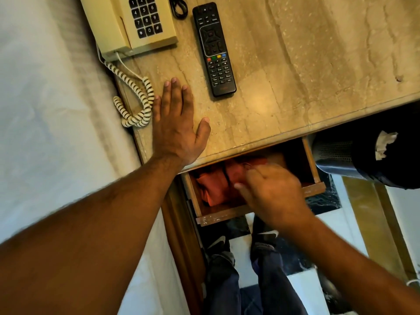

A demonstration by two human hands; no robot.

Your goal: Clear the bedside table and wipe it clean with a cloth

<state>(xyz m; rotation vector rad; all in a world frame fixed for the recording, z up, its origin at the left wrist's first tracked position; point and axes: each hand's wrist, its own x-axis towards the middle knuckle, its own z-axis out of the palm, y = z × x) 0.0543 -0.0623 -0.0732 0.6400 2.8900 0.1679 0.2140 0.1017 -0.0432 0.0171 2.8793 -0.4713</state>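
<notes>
The bedside table (306, 64) has a beige marble top. On it lie a black remote control (213, 50) and, at the far left corner, a cream telephone (129, 23) with a coiled cord (136, 96). My left hand (176, 123) rests flat on the tabletop near its front left edge, fingers apart. Below the top, a wooden drawer (314, 188) is pulled out, with an orange-red cloth (216, 187) bunched inside. My right hand (270, 192) reaches into the drawer with its fingers closed on the cloth; the fingertips are blurred.
A white bed (52, 110) runs along the left of the table. A dark perforated bin (363, 158) with a liner and crumpled paper stands at the right. My legs and shoes (241, 251) stand on the tiled floor under the drawer.
</notes>
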